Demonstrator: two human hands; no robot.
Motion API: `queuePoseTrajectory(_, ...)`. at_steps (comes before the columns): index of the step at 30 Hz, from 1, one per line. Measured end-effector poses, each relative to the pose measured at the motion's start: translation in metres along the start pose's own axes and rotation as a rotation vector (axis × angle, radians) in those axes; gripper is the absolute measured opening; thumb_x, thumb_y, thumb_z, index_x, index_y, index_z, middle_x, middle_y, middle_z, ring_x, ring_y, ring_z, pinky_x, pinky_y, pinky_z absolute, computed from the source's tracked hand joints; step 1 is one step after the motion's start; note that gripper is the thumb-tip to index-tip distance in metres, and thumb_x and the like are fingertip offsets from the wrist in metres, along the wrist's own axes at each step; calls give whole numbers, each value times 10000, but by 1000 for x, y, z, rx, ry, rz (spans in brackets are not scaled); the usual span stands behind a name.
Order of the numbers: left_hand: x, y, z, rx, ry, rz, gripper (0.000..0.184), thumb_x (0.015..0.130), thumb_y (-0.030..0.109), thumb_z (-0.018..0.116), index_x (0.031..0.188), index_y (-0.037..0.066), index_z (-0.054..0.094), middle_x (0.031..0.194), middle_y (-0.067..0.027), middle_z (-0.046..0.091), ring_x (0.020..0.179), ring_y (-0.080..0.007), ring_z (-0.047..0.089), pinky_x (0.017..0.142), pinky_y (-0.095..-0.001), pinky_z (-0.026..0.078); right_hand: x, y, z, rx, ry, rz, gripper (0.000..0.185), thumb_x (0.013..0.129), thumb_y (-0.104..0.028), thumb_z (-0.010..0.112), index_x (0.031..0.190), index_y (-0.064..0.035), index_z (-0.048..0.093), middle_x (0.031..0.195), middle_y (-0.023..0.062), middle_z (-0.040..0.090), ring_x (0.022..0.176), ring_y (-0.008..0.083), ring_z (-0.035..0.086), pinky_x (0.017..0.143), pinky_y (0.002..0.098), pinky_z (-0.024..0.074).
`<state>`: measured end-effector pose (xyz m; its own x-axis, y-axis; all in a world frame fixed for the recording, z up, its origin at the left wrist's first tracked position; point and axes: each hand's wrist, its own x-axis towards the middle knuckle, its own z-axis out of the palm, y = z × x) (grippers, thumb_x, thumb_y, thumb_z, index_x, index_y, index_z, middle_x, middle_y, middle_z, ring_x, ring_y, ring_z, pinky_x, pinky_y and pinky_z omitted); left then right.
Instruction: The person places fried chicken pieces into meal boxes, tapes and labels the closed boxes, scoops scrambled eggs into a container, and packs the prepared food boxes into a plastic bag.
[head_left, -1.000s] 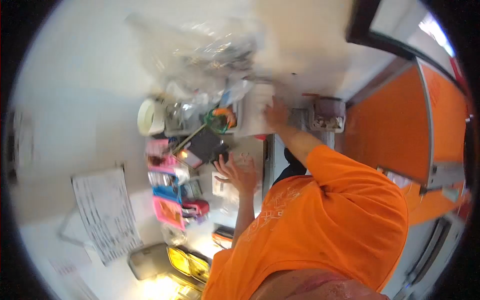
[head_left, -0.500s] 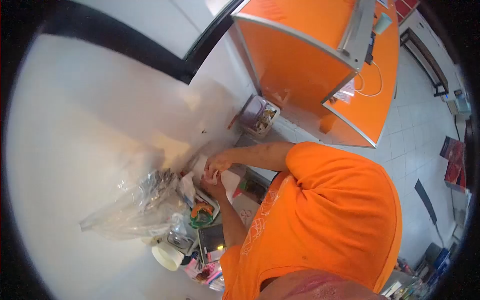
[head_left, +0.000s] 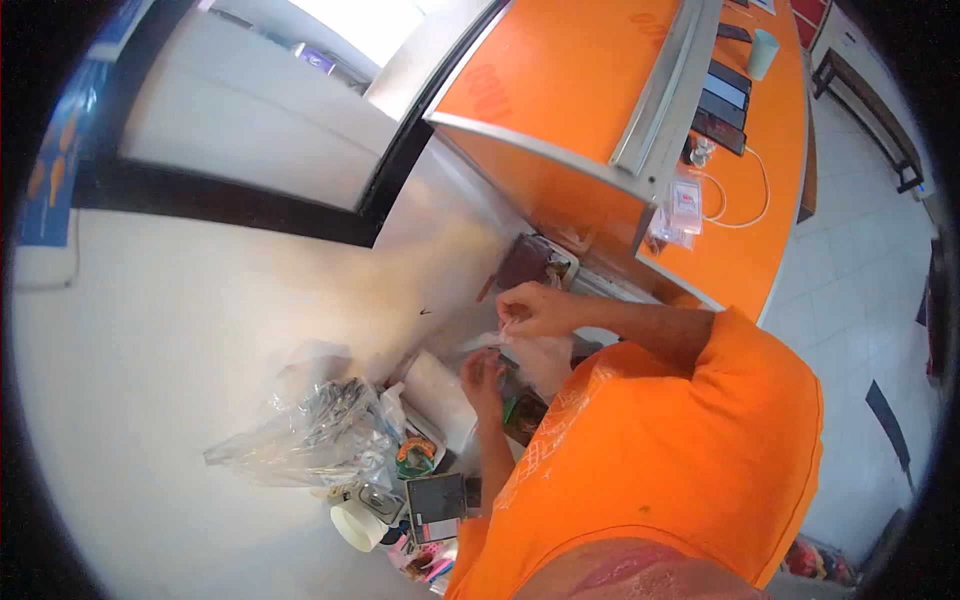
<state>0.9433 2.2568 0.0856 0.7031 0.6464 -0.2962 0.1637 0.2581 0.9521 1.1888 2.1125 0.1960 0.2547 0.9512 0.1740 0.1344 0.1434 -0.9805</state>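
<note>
My right hand [head_left: 535,310] is closed in a pinch on a thin clear plastic film [head_left: 490,340], which trails from its fingertips. Just below it, my left hand [head_left: 483,378] is raised with its fingers curled close together; what lies between them, if anything, is too small to make out. The hands are a short gap apart. A white roll [head_left: 440,398] lies beside my left hand. Under my right forearm hangs a translucent sheet [head_left: 545,362]. A dark-filled container with a green edge [head_left: 524,415] stands close to my left wrist.
Against the wall is a clear plastic bag of utensils [head_left: 335,415]. Near it are an orange-and-green packet [head_left: 415,456], a white cup [head_left: 358,525] and a dark flat box [head_left: 436,500]. A bin [head_left: 535,265] stands by the orange counter [head_left: 560,190], which holds a phone [head_left: 722,105].
My hands were together over a small whitish plastic; now they are apart, with film trailing from the right one. The white roll shows more fully. The head view has shifted.
</note>
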Motion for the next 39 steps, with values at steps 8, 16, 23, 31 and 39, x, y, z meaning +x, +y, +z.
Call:
queuePoseTrajectory(8,-52,-99,108,-415,21,-332,450,916,273,693,1292,101,513,1183,-42,597,1051,-182,600,898,-359,503,-77,-9,-58,357,-307,-21,190,874,-140,683,846,-54,516,972,60,684,930,127,599,826,324,498)
queuePoseTrajectory(16,-144,-68,181,-516,321,-492,354,929,284,663,1228,142,537,1107,-20,610,997,-172,609,862,-376,504,-127,61,-83,827,-316,79,128,907,-85,666,926,-33,550,966,65,655,915,131,597,838,318,498)
queuePoseTrajectory(23,-225,-98,129,-350,310,-501,258,847,62,661,1084,151,612,965,2,622,894,-188,616,764,-367,515,-147,193,-87,14,-37,-3,246,908,-157,623,1104,-10,600,1039,144,658,949,260,648,844,382,513)
queuePoseTrajectory(31,-174,-64,202,109,712,-596,180,980,266,630,936,92,622,758,52,505,618,-72,476,509,-284,378,-121,263,-56,-584,-296,44,330,897,-249,600,1150,-46,657,1132,145,647,1074,273,605,927,439,467)
queuePoseTrajectory(39,-116,-103,235,836,469,-326,425,916,223,649,1257,-21,581,1080,-115,695,958,-203,638,836,-382,512,-107,274,-21,-497,-500,167,313,906,-235,582,1137,-37,657,1099,151,655,1037,287,617,886,458,481)
